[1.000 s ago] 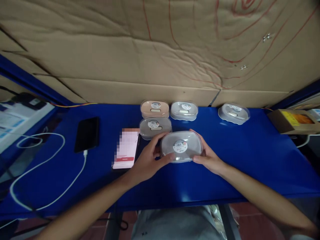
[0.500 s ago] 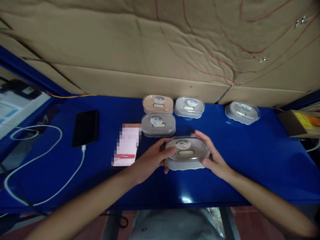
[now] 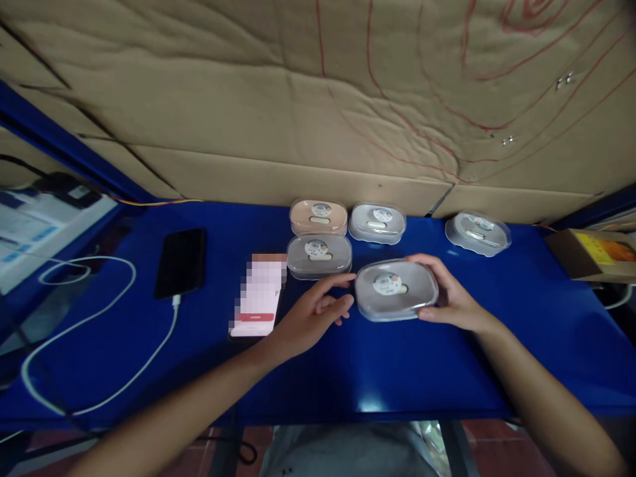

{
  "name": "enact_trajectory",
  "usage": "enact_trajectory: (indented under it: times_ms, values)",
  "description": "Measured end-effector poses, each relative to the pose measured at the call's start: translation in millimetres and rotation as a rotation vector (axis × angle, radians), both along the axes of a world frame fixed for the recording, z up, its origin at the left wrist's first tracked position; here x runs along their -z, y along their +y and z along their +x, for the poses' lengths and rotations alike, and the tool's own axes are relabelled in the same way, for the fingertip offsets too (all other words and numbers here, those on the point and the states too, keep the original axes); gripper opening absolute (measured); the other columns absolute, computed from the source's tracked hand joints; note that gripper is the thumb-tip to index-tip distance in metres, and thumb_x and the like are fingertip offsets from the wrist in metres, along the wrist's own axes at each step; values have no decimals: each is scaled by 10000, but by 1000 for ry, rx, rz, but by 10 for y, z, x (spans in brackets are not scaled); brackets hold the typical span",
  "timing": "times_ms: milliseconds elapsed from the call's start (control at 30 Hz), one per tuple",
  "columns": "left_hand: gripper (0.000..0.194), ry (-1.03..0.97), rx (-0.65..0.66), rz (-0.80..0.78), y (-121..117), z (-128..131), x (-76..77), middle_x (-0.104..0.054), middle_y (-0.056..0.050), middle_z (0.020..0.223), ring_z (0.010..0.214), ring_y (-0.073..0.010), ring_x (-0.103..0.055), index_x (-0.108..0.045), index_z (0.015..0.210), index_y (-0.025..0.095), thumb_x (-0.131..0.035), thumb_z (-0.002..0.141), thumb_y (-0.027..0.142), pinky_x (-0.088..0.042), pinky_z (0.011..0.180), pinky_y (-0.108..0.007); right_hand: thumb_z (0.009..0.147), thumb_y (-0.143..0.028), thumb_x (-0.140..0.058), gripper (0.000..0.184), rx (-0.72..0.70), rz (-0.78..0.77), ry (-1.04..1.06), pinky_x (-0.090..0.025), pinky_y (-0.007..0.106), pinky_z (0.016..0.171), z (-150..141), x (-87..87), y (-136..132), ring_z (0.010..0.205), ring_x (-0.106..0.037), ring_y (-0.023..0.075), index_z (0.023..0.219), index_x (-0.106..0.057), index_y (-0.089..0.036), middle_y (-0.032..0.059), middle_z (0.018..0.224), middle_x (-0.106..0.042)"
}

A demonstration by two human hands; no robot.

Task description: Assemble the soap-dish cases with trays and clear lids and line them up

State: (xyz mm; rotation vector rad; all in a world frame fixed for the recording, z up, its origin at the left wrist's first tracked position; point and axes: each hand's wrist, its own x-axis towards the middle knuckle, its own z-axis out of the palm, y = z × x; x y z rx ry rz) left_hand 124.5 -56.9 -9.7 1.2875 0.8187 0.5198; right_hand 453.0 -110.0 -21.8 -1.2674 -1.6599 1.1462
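My right hand [image 3: 450,298] grips the right end of a grey oval plastic box [image 3: 372,301] with a clear lid, thumb in front and fingers behind. A round white label and a small pale oval piece show on its top. Just off the box's left end is my left hand [image 3: 318,311], its index finger and thumb apart and nothing held. Behind it stand a similar grey box [image 3: 298,260] and a peach box [image 3: 338,218]. Two more lidded boxes, one whitish [image 3: 392,232] and one grey [image 3: 460,237], stand along the back.
A phone with a lit screen [image 3: 261,295] lies left of my left hand. Farther left is a dark phone [image 3: 179,264] on a white cable [image 3: 169,338]. A cardboard wall [image 3: 223,132] rises behind the blue table [image 3: 427,377]. At right stands a brown carton [image 3: 571,248].
My left hand has let go of the grey box. My right hand has moved it to the right and slightly away, tilting its top more toward me.
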Motion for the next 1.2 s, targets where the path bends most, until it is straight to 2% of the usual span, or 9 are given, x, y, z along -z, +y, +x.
enact_trajectory:
  times_ms: [133,300,467,533,633,767,933,1067,1200]
  values:
    - [318,32,-65,156,50,-47,-99,-707,-20,873,834,-187,-701,-724,1146,206,-667,1013,489,-561,794,-329,843,-584,-877,941,181,105,-92,-547,503,1173,119,195,164,1443,-593,335,1613,-378,-377,96,1637,-509]
    - [180,86,-128,482,33,-58,-112,-741,-31,983,865,-183,-706,-724,1049,219,-592,1052,342,-550,783,-325,928,-637,-777,985,220,260,-403,-259,649,1345,20,383,241,1652,-322,381,1723,-265,-364,115,1782,-342]
    - [126,331,-133,1029,20,-22,58,-779,-46,1054,1034,-257,-732,-722,1045,209,-598,1031,187,-513,960,-441,953,-647,-738,1032,265,381,-489,-360,645,1305,-28,404,236,1676,-263,377,1752,-156,-352,139,1816,-231]
    - [130,393,-114,1146,20,-13,109,-789,-47,1038,1021,-270,-741,-726,1032,204,-600,1031,168,-502,959,-460,1024,-637,-626,885,254,416,-513,-381,622,1297,125,371,276,1668,-291,354,1743,-197,-351,129,1808,-257]
    - [140,419,-89,1200,24,-18,125,-794,-39,1025,990,-262,-748,-725,1029,208,-590,1045,172,-498,951,-459,1111,-579,-420,653,483,461,-681,-312,624,1318,531,302,351,1657,-314,337,1698,-341,-306,142,1778,-333]
    - [143,401,-86,1226,16,-31,87,-794,-34,1020,983,-254,-745,-721,1042,217,-583,1056,187,-498,950,-453,1039,-626,-497,774,762,305,-1026,-251,751,1260,1048,267,352,1635,-288,456,1682,-369,-215,219,1753,-359]
    - [144,359,-94,1258,-35,-15,66,-790,-25,997,959,-239,-745,-708,1014,216,-579,1061,174,-495,937,-437,966,-642,-613,767,642,285,-1202,-305,751,1186,1231,188,169,1454,-498,464,1631,-459,-292,208,1583,-546]
    - [130,345,-61,1258,-68,-5,97,-784,-23,999,954,-226,-733,-706,1025,209,-589,1054,162,-493,950,-430,847,-762,-726,965,548,325,-1214,-301,757,1190,1243,90,38,1501,-461,483,1654,-415,-337,202,1673,-439]
    - [142,356,5,1223,-77,-3,131,-782,-31,1008,946,-219,-724,-710,1023,211,-580,1053,165,-507,943,-422,822,-751,-756,1036,429,211,-1102,-465,672,1138,1263,78,23,1468,-532,472,1670,-374,-293,204,1624,-527]
